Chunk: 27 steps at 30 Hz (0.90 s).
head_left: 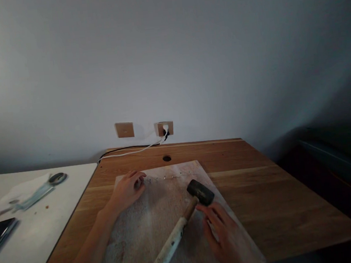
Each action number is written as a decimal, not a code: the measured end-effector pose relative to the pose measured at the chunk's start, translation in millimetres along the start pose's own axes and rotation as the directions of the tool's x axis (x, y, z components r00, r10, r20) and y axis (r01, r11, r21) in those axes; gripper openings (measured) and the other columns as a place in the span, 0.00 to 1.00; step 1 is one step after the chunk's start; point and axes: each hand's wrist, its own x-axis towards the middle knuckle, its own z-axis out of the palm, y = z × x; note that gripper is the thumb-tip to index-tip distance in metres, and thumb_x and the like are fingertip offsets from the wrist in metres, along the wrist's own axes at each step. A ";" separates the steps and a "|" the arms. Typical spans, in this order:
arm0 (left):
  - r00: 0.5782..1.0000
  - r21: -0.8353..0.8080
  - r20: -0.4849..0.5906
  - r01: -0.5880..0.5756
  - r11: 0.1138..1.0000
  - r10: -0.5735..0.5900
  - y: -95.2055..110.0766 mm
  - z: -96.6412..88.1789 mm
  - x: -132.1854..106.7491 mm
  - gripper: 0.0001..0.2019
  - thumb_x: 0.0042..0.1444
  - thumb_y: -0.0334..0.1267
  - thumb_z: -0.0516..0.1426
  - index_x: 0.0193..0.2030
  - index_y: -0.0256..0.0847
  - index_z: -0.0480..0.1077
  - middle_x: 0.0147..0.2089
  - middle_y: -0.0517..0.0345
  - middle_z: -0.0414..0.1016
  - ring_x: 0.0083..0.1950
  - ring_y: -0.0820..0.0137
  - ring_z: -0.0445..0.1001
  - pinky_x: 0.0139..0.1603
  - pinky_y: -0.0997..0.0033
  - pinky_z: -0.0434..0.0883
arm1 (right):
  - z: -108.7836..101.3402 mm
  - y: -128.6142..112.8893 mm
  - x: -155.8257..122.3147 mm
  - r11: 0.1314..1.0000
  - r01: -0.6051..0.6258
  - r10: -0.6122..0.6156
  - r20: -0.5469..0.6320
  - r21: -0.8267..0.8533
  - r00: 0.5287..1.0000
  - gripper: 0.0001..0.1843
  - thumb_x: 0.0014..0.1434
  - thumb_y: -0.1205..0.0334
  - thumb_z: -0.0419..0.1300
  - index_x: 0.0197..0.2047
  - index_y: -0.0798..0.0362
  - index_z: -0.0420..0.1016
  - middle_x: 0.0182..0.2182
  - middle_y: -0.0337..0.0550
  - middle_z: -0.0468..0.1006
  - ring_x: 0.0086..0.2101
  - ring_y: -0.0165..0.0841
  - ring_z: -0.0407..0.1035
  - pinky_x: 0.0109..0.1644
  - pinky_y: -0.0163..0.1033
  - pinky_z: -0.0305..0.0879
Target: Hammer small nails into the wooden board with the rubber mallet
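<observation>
Mallet lay aslant on the board, its pale, worn handle end nearest the camera at 7 o'clock, its black head at 1 o'clock (dial centred on the board). Right hand was at 4 o'clock, just beside the head; fingers loosely bent, thumb apart from the index, whose tip came up to the handle just below the head. Contact could not be told. Left hand was at 10 o'clock, over the far corner of the board, fingers curved, index and thumb facing each other; could not tell whether they pinched anything. Small upright pins, probably nails, ran in a row along the 12 o'clock edge, starting beside the left fingertips. Board sat on a wooden table. Farther out at 12 o'clock, a white plug sat in a wall socket. At 9 o'clock stood a white table.
</observation>
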 end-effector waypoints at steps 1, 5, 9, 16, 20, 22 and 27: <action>1.000 -0.007 0.008 0.011 1.000 -0.011 1.1 -1.3 0.3 0.15 0.56 0.31 0.55 0.49 0.41 0.76 0.45 0.51 0.80 0.44 0.62 0.78 0.51 0.62 0.74 | -1.8 -1.1 7.3 1.000 -0.014 0.014 0.013 0.003 1.000 0.18 0.71 0.67 0.51 0.59 0.46 0.73 0.45 0.46 0.79 0.42 0.40 0.79 0.45 0.45 0.76; 0.994 -0.092 0.101 0.050 0.995 -0.040 1.7 -10.0 -0.3 0.17 0.53 0.30 0.56 0.49 0.41 0.77 0.42 0.54 0.81 0.39 0.64 0.79 0.45 0.66 0.74 | -19.2 6.1 59.5 0.989 -0.103 0.117 0.136 -0.110 0.984 0.16 0.73 0.68 0.49 0.55 0.53 0.76 0.49 0.51 0.80 0.46 0.38 0.78 0.52 0.42 0.74; 0.985 -0.218 0.139 0.129 0.967 -0.100 -8.4 -18.0 -2.8 0.20 0.51 0.30 0.55 0.51 0.41 0.77 0.41 0.55 0.83 0.39 0.65 0.80 0.43 0.68 0.75 | -28.9 15.3 128.0 0.948 -0.098 0.194 0.306 -0.302 0.932 0.14 0.75 0.64 0.52 0.56 0.56 0.76 0.51 0.54 0.81 0.50 0.41 0.78 0.56 0.44 0.72; 0.973 -0.304 0.157 0.208 0.929 -0.167 -14.5 -23.5 -2.3 0.14 0.58 0.38 0.56 0.49 0.42 0.78 0.41 0.54 0.84 0.43 0.63 0.82 0.49 0.65 0.76 | -2.6 17.3 186.4 0.884 -0.029 0.301 0.520 -0.467 0.799 0.14 0.71 0.53 0.63 0.50 0.56 0.79 0.49 0.47 0.82 0.48 0.40 0.78 0.55 0.53 0.75; 0.981 -0.271 0.047 0.196 0.942 -0.190 -7.7 -24.3 0.8 0.12 0.57 0.41 0.59 0.46 0.42 0.78 0.38 0.55 0.83 0.39 0.64 0.79 0.44 0.66 0.73 | 4.3 15.9 191.1 0.859 -0.007 0.334 0.549 -0.512 0.767 0.14 0.71 0.55 0.64 0.54 0.55 0.78 0.52 0.48 0.81 0.50 0.40 0.77 0.56 0.53 0.75; 0.982 -0.287 0.044 0.188 0.939 -0.183 -2.5 -24.2 1.5 0.12 0.57 0.44 0.61 0.45 0.42 0.78 0.35 0.57 0.81 0.36 0.65 0.78 0.41 0.68 0.72 | 3.8 16.5 192.5 0.857 0.001 0.334 0.557 -0.515 0.761 0.14 0.71 0.56 0.64 0.54 0.55 0.78 0.52 0.48 0.81 0.49 0.40 0.78 0.55 0.52 0.75; 0.966 -0.395 0.230 0.201 0.896 -0.116 11.3 -19.8 -0.9 0.14 0.55 0.45 0.64 0.46 0.42 0.77 0.31 0.60 0.79 0.33 0.68 0.75 0.37 0.72 0.70 | -3.7 16.7 197.3 0.915 0.039 0.232 0.602 -0.402 0.764 0.12 0.71 0.57 0.63 0.51 0.55 0.78 0.49 0.47 0.81 0.49 0.39 0.78 0.55 0.52 0.75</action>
